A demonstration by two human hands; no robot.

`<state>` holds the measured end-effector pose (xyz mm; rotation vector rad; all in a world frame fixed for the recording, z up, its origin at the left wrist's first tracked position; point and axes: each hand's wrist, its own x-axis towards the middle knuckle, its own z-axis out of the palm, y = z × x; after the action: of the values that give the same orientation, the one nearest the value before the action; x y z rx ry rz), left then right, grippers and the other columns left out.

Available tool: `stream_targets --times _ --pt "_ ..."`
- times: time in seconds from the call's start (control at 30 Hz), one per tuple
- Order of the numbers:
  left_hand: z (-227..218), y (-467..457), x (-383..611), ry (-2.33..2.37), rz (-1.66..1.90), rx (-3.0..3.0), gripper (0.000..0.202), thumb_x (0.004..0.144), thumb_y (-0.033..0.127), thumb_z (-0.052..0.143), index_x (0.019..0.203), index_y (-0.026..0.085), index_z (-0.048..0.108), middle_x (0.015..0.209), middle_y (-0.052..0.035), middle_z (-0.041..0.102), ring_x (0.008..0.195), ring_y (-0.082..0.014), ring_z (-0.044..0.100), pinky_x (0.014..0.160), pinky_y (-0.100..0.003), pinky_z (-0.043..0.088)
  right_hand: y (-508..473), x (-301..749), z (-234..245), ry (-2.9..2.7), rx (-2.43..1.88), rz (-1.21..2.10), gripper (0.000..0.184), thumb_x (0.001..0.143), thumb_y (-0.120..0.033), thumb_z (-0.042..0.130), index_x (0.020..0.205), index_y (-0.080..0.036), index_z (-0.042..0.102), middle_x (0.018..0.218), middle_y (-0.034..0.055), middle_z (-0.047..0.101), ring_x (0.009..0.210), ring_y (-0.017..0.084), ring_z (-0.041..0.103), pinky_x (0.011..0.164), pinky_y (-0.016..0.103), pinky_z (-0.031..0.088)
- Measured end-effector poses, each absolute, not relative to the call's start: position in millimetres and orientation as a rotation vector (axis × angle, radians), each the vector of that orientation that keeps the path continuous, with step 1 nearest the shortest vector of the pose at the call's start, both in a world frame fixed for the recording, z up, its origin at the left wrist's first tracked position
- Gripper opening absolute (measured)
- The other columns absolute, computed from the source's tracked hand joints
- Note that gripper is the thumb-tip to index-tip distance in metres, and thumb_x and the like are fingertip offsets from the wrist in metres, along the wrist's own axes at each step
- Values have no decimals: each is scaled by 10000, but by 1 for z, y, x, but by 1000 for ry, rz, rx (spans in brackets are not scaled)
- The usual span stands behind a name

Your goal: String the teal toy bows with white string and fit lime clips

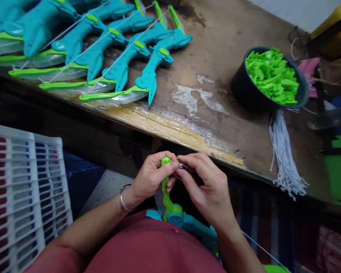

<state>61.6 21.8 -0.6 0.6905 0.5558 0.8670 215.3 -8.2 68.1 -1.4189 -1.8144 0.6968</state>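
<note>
A teal and green toy bow stands upright in my lap, below the table edge. My left hand, with a bangle on the wrist, is closed around the bow's green upper limb near its tip. Close against it, my right hand pinches something small and dark at that tip; a thin white string runs down to the lower right. On the table above lie several finished teal toy bows with green limbs and white strings, laid side by side.
A black tub full of bright green plastic parts stands on the worn wooden table. A bundle of white strings hangs over the table's front edge. A white slatted crate is at my left.
</note>
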Motion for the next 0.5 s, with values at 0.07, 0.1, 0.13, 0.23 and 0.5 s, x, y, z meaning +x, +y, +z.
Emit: stream_targets --times 0.07,0.1,0.13,0.23,0.5 --pt "0 21 63 554 867 709 211 965 359 680 905 164 626 527 47 569 411 -78 496 403 -162 421 -5 219 69 -1834 -1394 718 127 985 -128 615 1068 -198 681 956 26 674 900 144 641 801 281 520" --pt "1 21 64 556 861 716 225 964 370 679 900 162 621 525 47 565 410 -78 494 403 -163 421 -4 221 70 -1853 -1392 713 107 986 -125 613 1024 -196 683 927 21 669 878 140 639 791 276 517" --pt "2 20 64 562 854 716 241 961 381 679 889 160 614 530 47 563 408 -77 492 400 -164 420 -3 223 72 -1880 -1398 697 100 986 -122 612 991 -196 680 903 17 665 857 137 637 778 270 512" --pt "7 20 67 597 832 718 285 948 403 684 841 158 586 544 48 545 404 -72 483 389 -166 426 -5 232 78 -1982 -1423 596 103 982 -119 610 938 -199 658 870 16 655 811 134 632 736 256 499" --pt "10 21 75 575 805 714 404 849 498 757 778 156 555 572 34 539 399 -65 468 356 -166 426 -36 249 77 -2263 -1381 313 143 1000 -146 527 873 -198 565 752 12 574 647 123 593 619 243 478"
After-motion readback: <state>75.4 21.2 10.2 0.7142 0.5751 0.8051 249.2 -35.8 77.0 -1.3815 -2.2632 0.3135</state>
